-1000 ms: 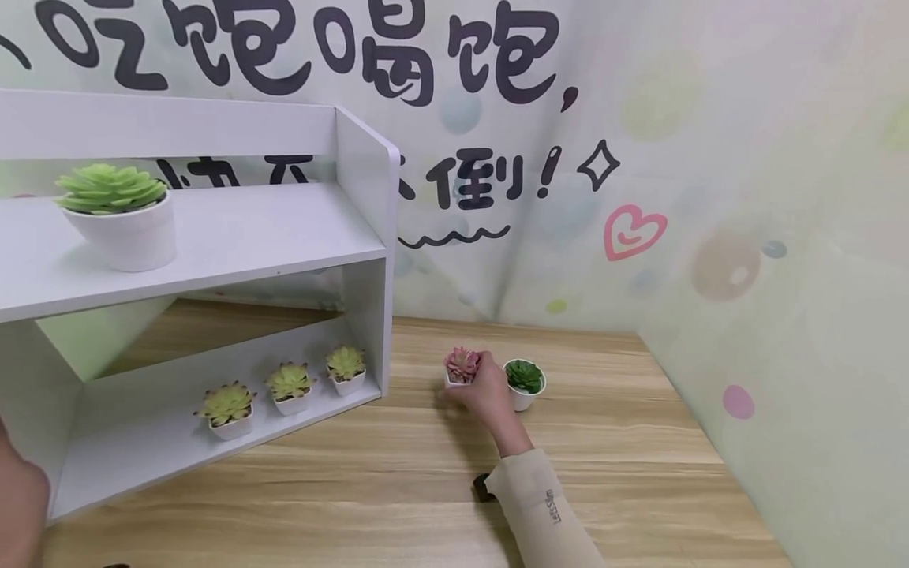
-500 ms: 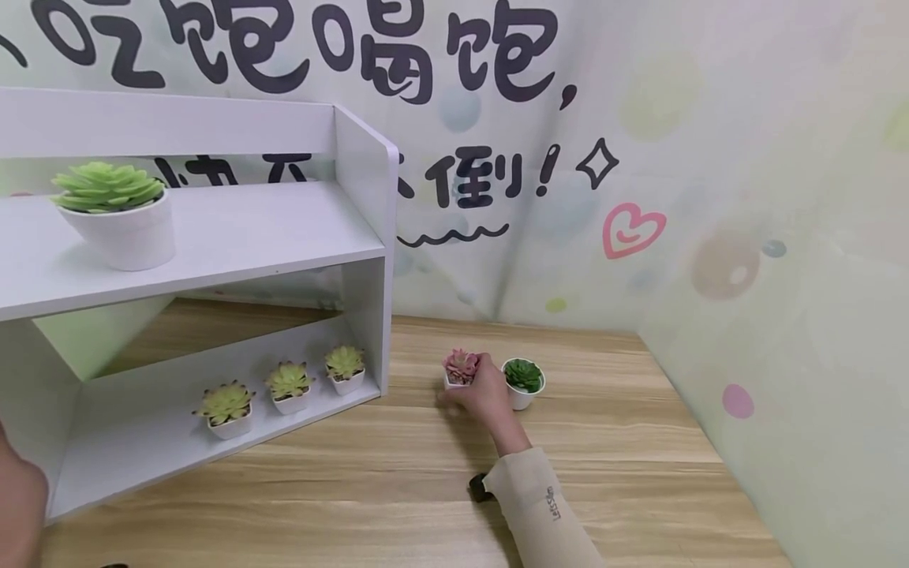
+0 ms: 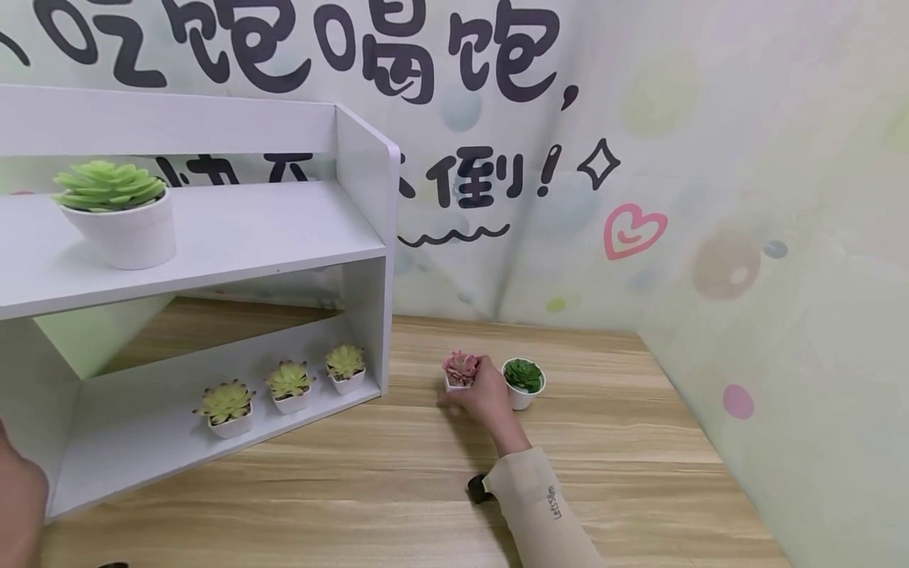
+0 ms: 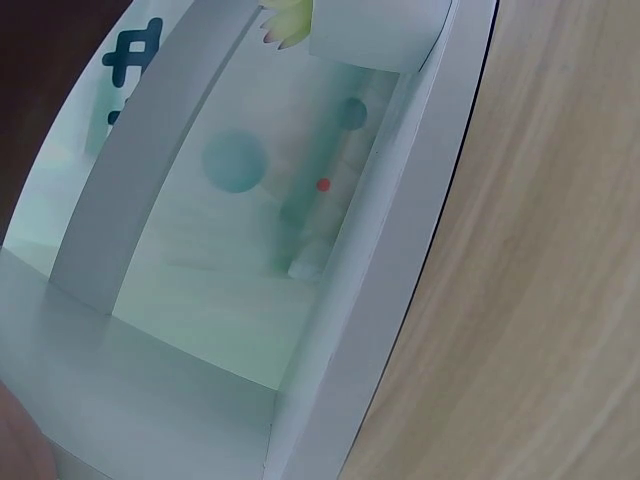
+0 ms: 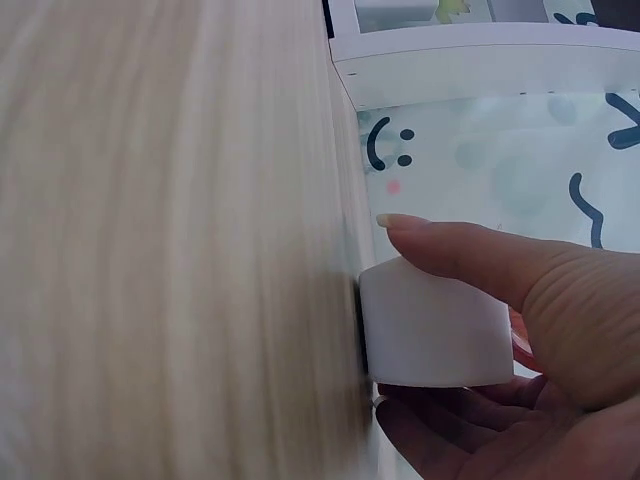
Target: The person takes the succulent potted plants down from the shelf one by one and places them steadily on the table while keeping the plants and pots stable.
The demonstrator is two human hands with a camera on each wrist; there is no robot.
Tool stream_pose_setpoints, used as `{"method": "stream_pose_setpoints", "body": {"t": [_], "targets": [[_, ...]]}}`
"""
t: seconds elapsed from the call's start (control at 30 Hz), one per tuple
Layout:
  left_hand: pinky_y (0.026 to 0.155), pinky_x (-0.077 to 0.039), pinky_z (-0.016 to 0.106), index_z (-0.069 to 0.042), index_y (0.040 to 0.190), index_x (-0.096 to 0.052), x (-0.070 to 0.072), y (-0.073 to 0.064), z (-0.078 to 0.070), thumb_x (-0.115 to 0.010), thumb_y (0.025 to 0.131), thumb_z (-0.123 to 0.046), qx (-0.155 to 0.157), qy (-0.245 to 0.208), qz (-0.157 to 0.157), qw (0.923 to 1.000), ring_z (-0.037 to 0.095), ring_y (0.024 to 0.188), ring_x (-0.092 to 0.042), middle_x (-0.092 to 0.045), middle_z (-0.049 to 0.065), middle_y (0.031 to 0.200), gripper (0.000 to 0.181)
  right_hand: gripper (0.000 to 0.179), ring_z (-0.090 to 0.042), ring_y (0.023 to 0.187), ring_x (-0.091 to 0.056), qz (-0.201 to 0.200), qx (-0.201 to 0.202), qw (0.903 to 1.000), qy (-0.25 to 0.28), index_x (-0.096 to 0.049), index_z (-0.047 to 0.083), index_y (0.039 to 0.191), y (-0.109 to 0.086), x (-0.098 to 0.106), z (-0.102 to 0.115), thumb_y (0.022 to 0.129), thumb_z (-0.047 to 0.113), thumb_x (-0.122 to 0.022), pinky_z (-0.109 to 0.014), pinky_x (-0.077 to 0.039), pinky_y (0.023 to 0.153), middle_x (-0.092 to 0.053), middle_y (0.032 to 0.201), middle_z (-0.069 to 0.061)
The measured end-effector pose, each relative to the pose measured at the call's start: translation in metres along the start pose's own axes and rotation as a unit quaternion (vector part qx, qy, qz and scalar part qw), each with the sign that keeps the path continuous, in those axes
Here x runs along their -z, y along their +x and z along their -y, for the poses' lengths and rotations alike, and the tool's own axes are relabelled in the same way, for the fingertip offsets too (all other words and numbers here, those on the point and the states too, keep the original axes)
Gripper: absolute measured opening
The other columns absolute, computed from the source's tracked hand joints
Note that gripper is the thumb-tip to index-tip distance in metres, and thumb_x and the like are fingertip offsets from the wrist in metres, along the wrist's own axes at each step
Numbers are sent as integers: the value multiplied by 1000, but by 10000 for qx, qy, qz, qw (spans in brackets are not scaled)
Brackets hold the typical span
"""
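My right hand (image 3: 488, 398) grips the small white pot (image 5: 435, 325) of a pink succulent (image 3: 460, 368) on the wooden table, right of the shelf. The right wrist view shows the thumb along one side of this pot and the fingers on the other, with its base right at the tabletop. Beside the hand stands a dark green succulent (image 3: 522, 376) in a round white pot. At the far left edge only part of my left hand (image 3: 17, 501) shows, near the shelf's left side panel; its fingers are out of sight.
A white two-tier shelf (image 3: 284, 272) stands on the left of the table (image 3: 398, 489). Three yellow-green succulents (image 3: 289, 383) in white pots line its lower board. A larger green succulent (image 3: 117, 213) sits on the upper board. A printed wall (image 3: 710, 181) closes off the back and right.
Very little differs. The right hand keeps its grip on the potted pink succulent, which sits slightly lower in the head view. The other plants have stayed where they were.
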State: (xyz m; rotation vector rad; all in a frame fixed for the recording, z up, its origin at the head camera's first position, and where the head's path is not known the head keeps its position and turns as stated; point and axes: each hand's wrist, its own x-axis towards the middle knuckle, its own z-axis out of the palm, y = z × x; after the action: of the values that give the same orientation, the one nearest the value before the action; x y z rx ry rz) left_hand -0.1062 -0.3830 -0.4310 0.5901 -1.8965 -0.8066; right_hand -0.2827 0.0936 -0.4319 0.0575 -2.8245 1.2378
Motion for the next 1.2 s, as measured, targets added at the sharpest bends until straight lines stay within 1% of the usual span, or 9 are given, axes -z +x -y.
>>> {"method": "stream_pose_setpoints", "body": {"t": [0.17,0.4,0.5,0.63,0.7,0.83,0.9,1.03,1.2], "targets": [[128,-22,43,-18,158,-36,1,0,-3,-26,110,-23,87,-19,95,9999,38,149,-34,-40,22,158,49,75,-29,102,-64,17,-17,10000,-49,-55,-3,118,0,-1,-1,61,21,-97,-45,-54,98,-69,111,-19],[127,-25,46,-22,157,-38,0,3,4,-29,110,-26,-68,61,-58,9999,37,148,-37,-42,19,158,48,75,-30,104,-64,-61,34,10000,46,-55,-4,118,0,-2,-3,60,18,-97,-46,-53,99,-68,111,-20],[127,-25,48,-22,157,-38,0,2,4,-28,110,-27,45,124,-45,9999,38,148,-37,-42,19,158,48,75,-31,105,-64,-106,42,9999,99,-55,-4,118,0,-3,-3,60,17,-97,-46,-52,100,-69,111,-20],[128,-24,47,-19,157,-37,1,1,-2,-27,110,-26,175,84,0,9998,39,149,-36,-41,20,158,49,76,-31,105,-64,-118,43,9999,111,-55,-4,119,0,-4,-4,59,18,-98,-47,-52,100,-68,112,-20],[128,-24,45,-20,157,-38,2,1,-6,-28,110,-27,100,50,-57,9999,37,149,-36,-42,19,158,48,78,-31,106,-64,-121,35,9999,98,-54,-4,120,0,-4,-4,59,18,-98,-47,-52,100,-68,112,-20],[126,-27,50,-22,156,-39,6,3,-18,-29,110,-30,-8,146,-142,9998,38,147,-39,-44,19,156,48,80,-32,107,-64,-102,-25,9999,118,-53,-4,123,0,-3,-4,60,18,-98,-47,-52,101,-68,114,-21],[125,-28,52,-20,156,-40,7,3,-21,-29,110,-30,63,218,-132,9997,39,146,-40,-45,20,155,48,82,-33,108,-64,-91,-42,9999,112,-53,-4,124,0,-3,-4,60,19,-98,-47,-52,101,-68,114,-21],[125,-27,52,-15,156,-38,8,2,-26,-26,110,-30,415,243,-61,9988,41,146,-39,-44,21,156,50,85,-34,110,-64,-65,-47,9999,81,-51,-5,127,0,-2,-3,60,20,-98,-48,-51,102,-67,117,-22],[124,-29,52,-16,156,-38,8,2,-23,-25,110,-30,532,283,-79,9982,42,144,-41,-45,21,155,50,85,-34,113,-63,-57,-55,9999,83,-50,-3,129,0,0,0,63,21,-97,-47,-51,103,-66,119,-23]]}}
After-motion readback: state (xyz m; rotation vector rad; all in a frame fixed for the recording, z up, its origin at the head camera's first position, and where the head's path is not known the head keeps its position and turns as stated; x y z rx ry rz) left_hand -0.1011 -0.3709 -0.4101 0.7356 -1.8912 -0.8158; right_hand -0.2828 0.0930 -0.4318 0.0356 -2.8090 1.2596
